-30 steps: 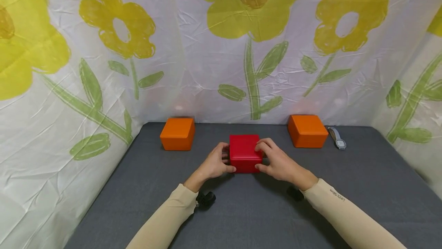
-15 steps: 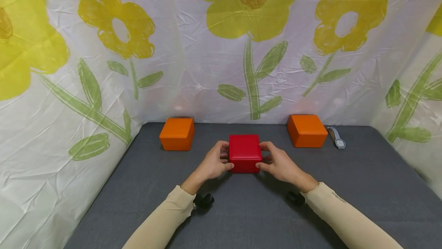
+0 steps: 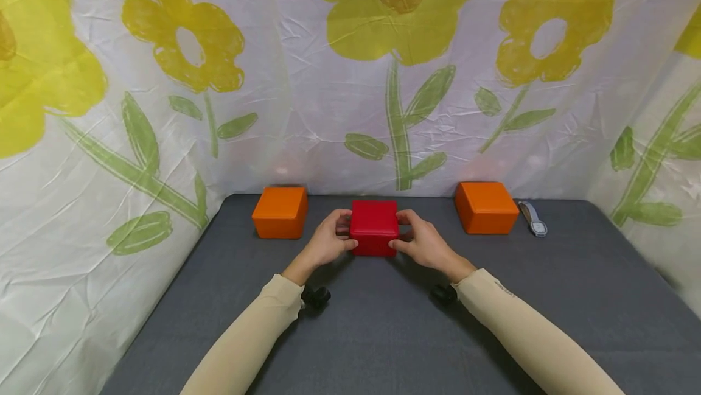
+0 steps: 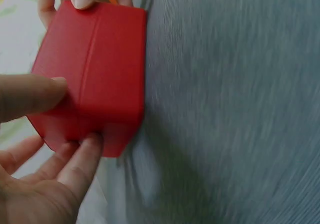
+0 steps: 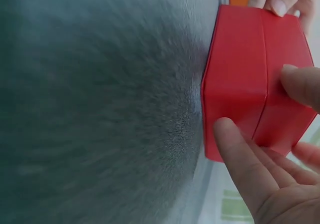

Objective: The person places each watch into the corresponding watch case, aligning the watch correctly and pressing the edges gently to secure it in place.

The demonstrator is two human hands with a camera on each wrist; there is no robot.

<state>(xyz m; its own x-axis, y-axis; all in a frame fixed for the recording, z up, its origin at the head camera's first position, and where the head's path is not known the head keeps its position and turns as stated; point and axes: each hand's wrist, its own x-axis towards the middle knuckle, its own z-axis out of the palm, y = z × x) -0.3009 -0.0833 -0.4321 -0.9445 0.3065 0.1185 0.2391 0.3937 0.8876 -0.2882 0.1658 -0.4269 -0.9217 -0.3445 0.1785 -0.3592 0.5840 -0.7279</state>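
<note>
A red lidded box (image 3: 374,228), its lid down, sits on the dark grey cloth in the middle of the head view. My left hand (image 3: 325,241) grips its left side, thumb at the front edge and fingers along the side. From the opposite side my right hand (image 3: 428,244) holds it the same way. In the left wrist view the thumb lies on the front of the red box (image 4: 107,58), across from the fingertips. The right wrist view shows the lid seam of the red box (image 5: 240,53), with fingers (image 5: 245,164) spread on its side.
An orange box (image 3: 280,212) stands at the back left of the table (image 3: 378,328). Another orange box (image 3: 486,207) is at the back right, with a wristwatch (image 3: 533,220) lying beside it. Behind them hangs a white curtain (image 3: 306,97) printed with yellow flowers.
The right fingers came off the lid's top onto the right side. Both hands then moved the red box away from me and slightly left. The orange boxes and wristwatch stayed put.
</note>
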